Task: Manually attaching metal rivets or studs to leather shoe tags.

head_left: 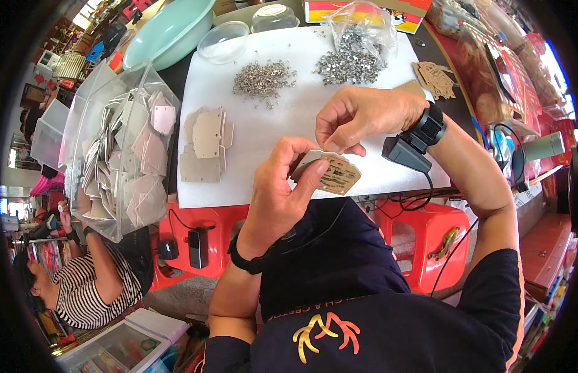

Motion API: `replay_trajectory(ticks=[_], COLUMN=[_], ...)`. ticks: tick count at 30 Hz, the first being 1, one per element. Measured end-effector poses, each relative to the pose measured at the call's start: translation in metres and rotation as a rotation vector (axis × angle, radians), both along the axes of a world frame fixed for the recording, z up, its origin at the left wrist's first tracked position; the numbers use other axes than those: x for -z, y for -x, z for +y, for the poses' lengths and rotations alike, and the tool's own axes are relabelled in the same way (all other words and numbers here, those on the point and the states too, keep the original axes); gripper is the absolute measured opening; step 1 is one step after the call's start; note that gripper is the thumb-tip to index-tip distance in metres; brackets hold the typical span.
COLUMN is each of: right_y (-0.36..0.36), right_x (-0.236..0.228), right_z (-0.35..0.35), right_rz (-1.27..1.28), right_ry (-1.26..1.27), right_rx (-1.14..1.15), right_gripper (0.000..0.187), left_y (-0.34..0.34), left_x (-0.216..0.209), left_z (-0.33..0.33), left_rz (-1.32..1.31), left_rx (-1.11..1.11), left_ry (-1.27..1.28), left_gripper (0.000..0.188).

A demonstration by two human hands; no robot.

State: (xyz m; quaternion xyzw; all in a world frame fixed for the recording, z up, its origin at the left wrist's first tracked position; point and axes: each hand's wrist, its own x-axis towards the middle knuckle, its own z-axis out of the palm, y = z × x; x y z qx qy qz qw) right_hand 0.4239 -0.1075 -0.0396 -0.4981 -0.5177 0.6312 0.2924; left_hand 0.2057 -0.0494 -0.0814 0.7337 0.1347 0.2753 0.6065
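Observation:
My left hand (pixel 278 189) grips a brown printed card (pixel 341 176) over the near edge of the white work sheet (pixel 270 140). A pale plate seems to lie against the card's back, partly hidden by my fingers. At the card's upper edge my right hand (pixel 371 119) is closed in a pinch; whatever sits between its fingertips is too small to make out. Left of my hands lies a stack of pale grey plates (pixel 207 135). Farther off are a pile of small metal fasteners (pixel 264 81) and a heap of silvery metal pieces (pixel 346 65).
A clear plastic bin (pixel 74 155) full of pale plates stands at the left. More brown cards (pixel 434 81) lie at the right. A green basin (pixel 168 34) and clear bowls (pixel 223 43) are behind. Red stools (pixel 435 239) stand below; another person (pixel 90 286) sits at lower left.

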Motion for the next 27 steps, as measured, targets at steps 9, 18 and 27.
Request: replay_trajectory(ticks=[9,18,27], right_y=[0.002,0.004,0.008], right_x=[-0.001,0.017,0.013], right_z=[-0.001,-0.006,-0.011], right_rz=[-0.01,0.086,0.007], right_ry=[-0.056,-0.057,-0.17], right_rx=[0.0,0.033,0.151], right_gripper=[0.017,0.017,0.015], left_y=[0.0,-0.003,-0.006], left_x=[0.005,0.007,0.008], left_z=[0.001,0.001,0.002], left_rz=[-0.014,-0.054,-0.058], left_rx=[-0.007,-0.058,-0.1], left_ry=[0.069,0.136,0.199], left_gripper=[0.017,0.017,0.016])
